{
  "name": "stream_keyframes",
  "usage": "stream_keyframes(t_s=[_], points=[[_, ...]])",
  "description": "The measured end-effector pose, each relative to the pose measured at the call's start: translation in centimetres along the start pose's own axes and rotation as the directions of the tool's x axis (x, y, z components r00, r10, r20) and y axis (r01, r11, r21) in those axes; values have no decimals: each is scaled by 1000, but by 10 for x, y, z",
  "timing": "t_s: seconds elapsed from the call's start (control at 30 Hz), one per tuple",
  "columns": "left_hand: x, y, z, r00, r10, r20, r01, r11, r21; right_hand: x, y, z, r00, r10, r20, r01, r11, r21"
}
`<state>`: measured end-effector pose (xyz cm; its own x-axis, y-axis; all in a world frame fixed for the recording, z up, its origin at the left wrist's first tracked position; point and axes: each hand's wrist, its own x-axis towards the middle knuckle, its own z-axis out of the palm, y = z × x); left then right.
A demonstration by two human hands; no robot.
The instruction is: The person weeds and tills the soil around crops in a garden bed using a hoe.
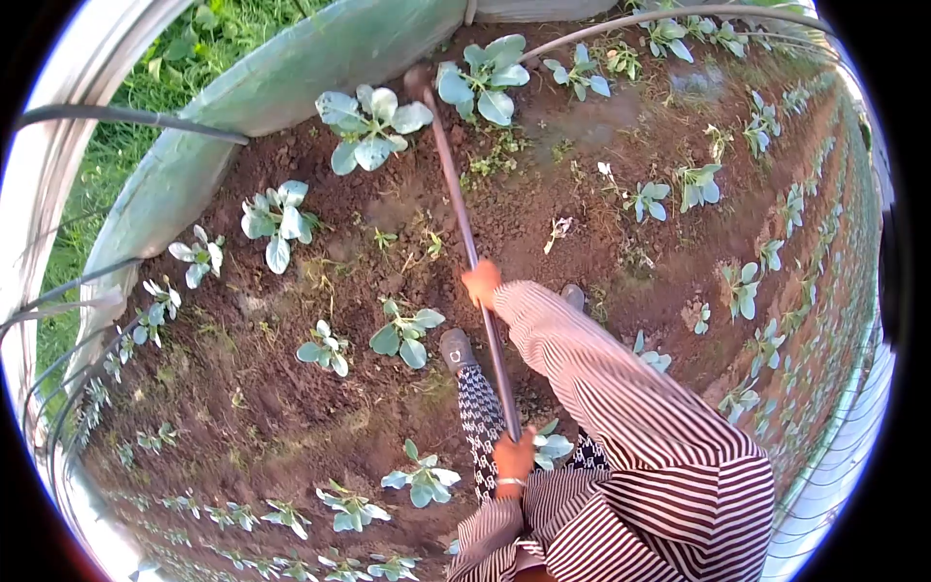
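Observation:
A long-handled hoe (454, 184) slants from near my body up to the top of the view. Its soil-coloured head (419, 81) is down at the ground between two leafy seedlings, a left one (369, 128) and a right one (483, 80); the blade's shape is hard to make out. My right hand (482, 283) is wrapped round the middle of the shaft, arm stretched forward. Closer to my body, my left hand (514, 454), with a pale bracelet at the wrist, grips the shaft's near end.
Seedlings stand in rows over brown soil (349, 223), one (405, 333) beside my shoe (457, 351) and another (553, 446) by my left hand. A greenish plastic sheet wall (320, 73) edges the plot, with bent hoops (126, 118) and grass (218, 48) beyond.

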<state>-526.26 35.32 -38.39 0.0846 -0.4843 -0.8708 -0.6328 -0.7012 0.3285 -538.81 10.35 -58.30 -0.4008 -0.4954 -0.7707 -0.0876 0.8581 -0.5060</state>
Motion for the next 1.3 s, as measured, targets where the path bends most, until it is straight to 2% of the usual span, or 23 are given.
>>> stream_keyframes(t_s=[0.07, 0.1, 0.13, 0.2, 0.27, 0.3, 0.37, 0.43, 0.53, 0.67, 0.7, 0.73, 0.77, 0.8, 0.83, 0.87, 0.93, 1.0, 1.03, 1.07, 1.13, 1.2, 1.3], points=[[-24, -35, 2, 999, 21, -24, -21, 1000, 20, -44, -1, 2, 991, 79, 103, -90, 990, 105], [-43, -46, -8, 995, 40, -87, -35, 998, 58, -69, 7, 3, 985, 71, 156, -110, 960, 258], [-65, -57, -23, 987, 53, -151, -39, 995, 97, -96, 16, 9, 975, 56, 213, -140, 905, 402], [-90, -81, -41, 959, -6, -284, 60, 981, 183, -128, 29, 19, 888, 102, 449, -381, 710, 592], [-87, -102, -52, 932, -42, -361, 136, 961, 240, -141, 27, 22, 785, 6, 619, -521, 546, 656], [-86, -110, -52, 914, 17, -405, 85, 969, 232, -148, 24, 20, 774, 18, 633, -540, 540, 646], [-82, -118, -43, 905, 31, -423, 81, 967, 243, -160, 14, 3, 780, 8, 626, -532, 536, 656], [-77, -129, -30, 929, 90, -358, -16, 979, 203, -166, 11, -19, 789, -69, 611, -487, 536, 689], [-54, -113, -12, 953, 129, -273, -68, 972, 223, -153, -8, -57, 851, -111, 514, -365, 578, 730], [-15, -28, 15, 975, 165, -146, -149, 982, 113, -107, -60, -127, 947, -120, 297, -141, 677, 723], [-10, 1, 26, 972, 195, -128, -181, 976, 119, -85, -63, -142, 958, -176, 225, -45, 685, 727], [-4, 31, 38, 973, 215, -86, -207, 974, 91, -62, -72, -163, 958, -178, 226, -37, 703, 711], [-9, 75, 43, 980, 199, -24, -198, 979, 42, -44, -85, -184, 981, -132, 139, 7, 749, 662], [-1, 86, 67, 981, 192, -14, -193, 981, -15, -17, -88, -203, 980, -141, 138, 27, 790, 613], [-3, 114, 83, 974, 226, -25, -226, 974, 8, -7, -103, -228, 982, -84, 171, -24, 836, 548], [-4, 130, 103, 962, 272, -7, -272, 962, -16, 28, -91, -242, 963, -154, 220, -8, 803, 596], [-27, 174, 122, 967, 240, 89, -235, 970, -67, 57, -67, -266, 947, -217, 239, 48, 826, 561], [-59, 168, 141, 960, 211, 182, -189, 973, -132, 44, -30, -274, 951, -60, 304, -81, 899, 430], [-70, 151, 141, 955, 232, 185, -214, 970, -112, 39, -3, -273, 934, -99, 343, -103, 844, 526], [-80, 132, 137, 949, 252, 190, -239, 967, -90, 17, -2, -271, 942, -22, 336, -171, 828, 533], [-99, 114, 128, 953, 141, 269, -146, 989, -1, -13, 5, -266, 946, 30, 322, -213, 807, 551], [-111, 116, 124, 961, 168, 220, -180, 983, 39, -19, 7, -269, 921, 74, 382, -302, 755, 582], [-94, 115, 132, 968, 141, 208, -144, 990, -5, -19, -13, -274, 962, 28, 270, -185, 797, 575]])
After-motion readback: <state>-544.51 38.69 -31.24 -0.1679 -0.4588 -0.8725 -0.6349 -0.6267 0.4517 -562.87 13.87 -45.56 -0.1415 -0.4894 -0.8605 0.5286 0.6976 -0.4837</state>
